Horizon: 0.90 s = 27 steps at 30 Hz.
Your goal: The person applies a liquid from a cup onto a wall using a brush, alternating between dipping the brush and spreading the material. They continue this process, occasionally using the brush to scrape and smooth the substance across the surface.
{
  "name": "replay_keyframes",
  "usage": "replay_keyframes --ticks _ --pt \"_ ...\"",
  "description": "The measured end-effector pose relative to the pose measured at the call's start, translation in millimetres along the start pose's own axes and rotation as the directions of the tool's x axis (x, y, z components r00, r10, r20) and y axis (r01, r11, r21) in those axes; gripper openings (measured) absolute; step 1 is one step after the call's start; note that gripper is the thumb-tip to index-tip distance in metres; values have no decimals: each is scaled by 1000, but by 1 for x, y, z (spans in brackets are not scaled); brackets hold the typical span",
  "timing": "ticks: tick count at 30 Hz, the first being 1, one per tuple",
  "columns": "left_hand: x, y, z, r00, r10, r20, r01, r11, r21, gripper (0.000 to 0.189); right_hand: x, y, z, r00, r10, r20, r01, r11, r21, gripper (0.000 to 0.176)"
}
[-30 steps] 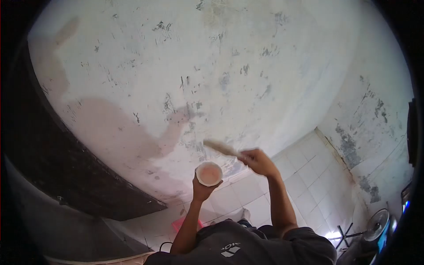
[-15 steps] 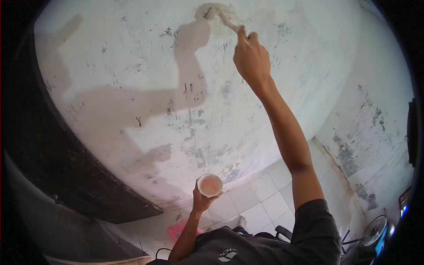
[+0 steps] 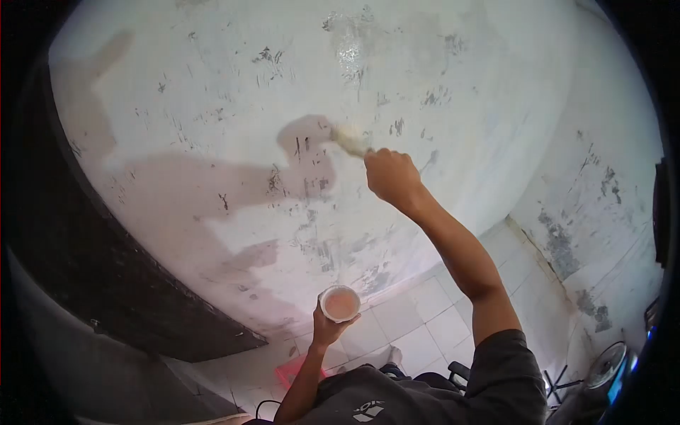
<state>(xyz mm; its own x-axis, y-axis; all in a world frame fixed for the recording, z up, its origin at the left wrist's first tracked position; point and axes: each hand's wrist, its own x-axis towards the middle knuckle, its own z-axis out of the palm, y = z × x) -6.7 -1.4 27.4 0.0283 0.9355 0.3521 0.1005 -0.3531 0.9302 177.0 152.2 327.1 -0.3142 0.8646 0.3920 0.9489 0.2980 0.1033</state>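
My right hand (image 3: 394, 180) is wrapped round the handle of a paintbrush (image 3: 348, 140), whose pale bristles touch the white, patchy wall (image 3: 453, 120) near its middle. Lower down, my left hand (image 3: 330, 327) grips a small white cup (image 3: 341, 304) from below and the side; a pinkish content shows inside it. Above the brush, a wet, shiny streak (image 3: 348, 53) runs down the wall. Dark chipped spots mark the surface, and the shadow of an arm falls to the left of the brush.
A dark panel (image 3: 106, 241) borders the wall on the left. Below are pale floor tiles (image 3: 425, 301) and a pink object (image 3: 289, 371). At the lower right stands a round fan-like object (image 3: 607, 363). Another stained wall (image 3: 602, 205) rises at the right.
My right hand has moved down the wall with the brush, and a shiny wet streak now shows above it. My left hand and the cup have barely shifted.
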Motion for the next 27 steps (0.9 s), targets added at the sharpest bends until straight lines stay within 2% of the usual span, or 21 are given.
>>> replay_keyframes --ticks 1,3,7,9,10,11,14,16,24,27 --pt "-1 -2 0 1000 -1 3 1 1000 1 76 -8 2 0 1000 3 1 -3 1000 1 22" --pt "-1 -4 0 1000 25 6 -25 999 -31 76 -18 5 -3 992 23 123 -25 1000 18 16" --pt "-6 -4 3 1000 0 16 -1 999 40 76 -11 18 -9 995 48 83 -48 999 -9 16" --pt "-8 -14 6 999 34 24 -34 999 14 76 5 22 -18 991 98 -91 -94 995 39 18" --pt "-9 -13 8 999 33 28 -33 999 16 76 13 20 -30 989 121 -88 -120 993 13 18" --pt "-10 -13 9 999 32 36 -32 999 18 77 24 25 -27 969 136 -204 -135 991 22 18" --pt "-10 -16 12 998 24 55 -24 1000 -3 77 47 28 -58 956 150 -251 -146 989 38 18" --pt "-13 -17 14 998 14 66 -12 999 -31 78 60 29 -78 928 142 -346 -141 990 26 21" --pt "-17 -8 21 992 -12 122 21 997 -70 78 84 17 -147 870 138 -473 -175 984 -36 21" --pt "-18 -3 23 989 31 144 -38 998 41 79 78 16 -149 853 159 -497 -195 981 -21 21"
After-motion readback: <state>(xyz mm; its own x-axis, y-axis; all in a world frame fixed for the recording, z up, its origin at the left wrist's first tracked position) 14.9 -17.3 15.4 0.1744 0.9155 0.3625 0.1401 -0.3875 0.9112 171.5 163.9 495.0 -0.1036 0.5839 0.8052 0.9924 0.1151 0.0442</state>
